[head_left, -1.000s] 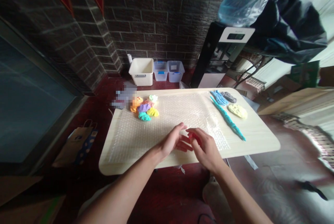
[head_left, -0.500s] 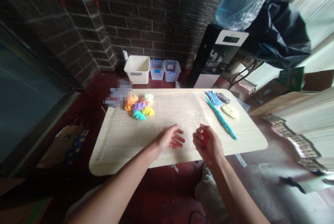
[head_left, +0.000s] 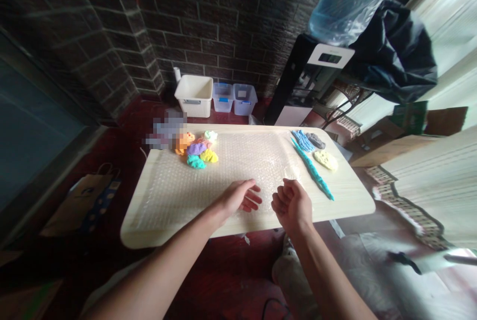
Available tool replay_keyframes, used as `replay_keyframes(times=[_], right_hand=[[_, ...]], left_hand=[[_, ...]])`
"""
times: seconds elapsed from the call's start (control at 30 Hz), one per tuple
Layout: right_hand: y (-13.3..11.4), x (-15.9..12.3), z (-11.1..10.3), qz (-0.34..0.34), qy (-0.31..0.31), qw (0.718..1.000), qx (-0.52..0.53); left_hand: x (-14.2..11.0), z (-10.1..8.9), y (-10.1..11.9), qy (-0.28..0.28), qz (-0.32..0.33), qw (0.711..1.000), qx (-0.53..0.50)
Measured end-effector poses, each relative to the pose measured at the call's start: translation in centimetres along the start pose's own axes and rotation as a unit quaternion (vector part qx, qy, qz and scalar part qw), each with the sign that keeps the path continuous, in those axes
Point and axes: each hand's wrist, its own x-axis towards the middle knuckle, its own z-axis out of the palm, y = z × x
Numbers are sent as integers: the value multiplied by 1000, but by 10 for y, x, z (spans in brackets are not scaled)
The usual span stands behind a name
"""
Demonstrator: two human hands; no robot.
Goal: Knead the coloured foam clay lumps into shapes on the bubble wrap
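Note:
My right hand (head_left: 292, 205) is closed in a fist over the near edge of the table. Half a second ago a red lump of modelling clay showed inside it; now the fingers cover it. To its left, my left hand (head_left: 240, 197) is held with fingers apart and nothing in them, above the bubble wrap (head_left: 242, 158). A long teal clay roll (head_left: 313, 169) lies to the right of my fist. Beyond it are blue clay (head_left: 303, 140), grey clay (head_left: 315, 140) and a pale yellow clay lump (head_left: 325, 159).
At the table's far left sit lumps of orange (head_left: 182, 145), purple (head_left: 196, 148), yellow (head_left: 209, 156), teal (head_left: 196, 162) and pale mint clay (head_left: 210, 135). Behind the table stand a white bin (head_left: 196, 104), two clear bins and a water dispenser (head_left: 298, 81).
My right fist has turned and tightened, so the red clay no longer shows. My left hand stays nearly the same. The whole view has shifted slightly.

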Motion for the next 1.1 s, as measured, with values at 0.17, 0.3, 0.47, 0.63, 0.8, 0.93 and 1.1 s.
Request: replay_keyframes(times=[0.17,0.3,0.47,0.63,0.8,0.93,1.1], right_hand=[[8,-3,7,-29,11,999,-33],[16,-10,6,-151,-14,961,-230],[19,-21,4,-312,-64,828,-462],[21,-16,1,-340,-112,765,-536],[21,-12,-6,-305,-170,802,-484],[20,-9,-10,-326,-166,787,-497],[19,-6,-11,-331,-150,768,-527]], left_hand=[[-5,6,-1,-7,-1,1000,4],[-7,9,-6,-40,16,999,-11],[-9,10,-8,-61,27,996,-67],[-15,6,-4,-67,56,994,-64],[-10,2,-8,9,152,988,27],[-3,0,-11,41,230,970,63],[-3,5,-11,5,272,958,91]])
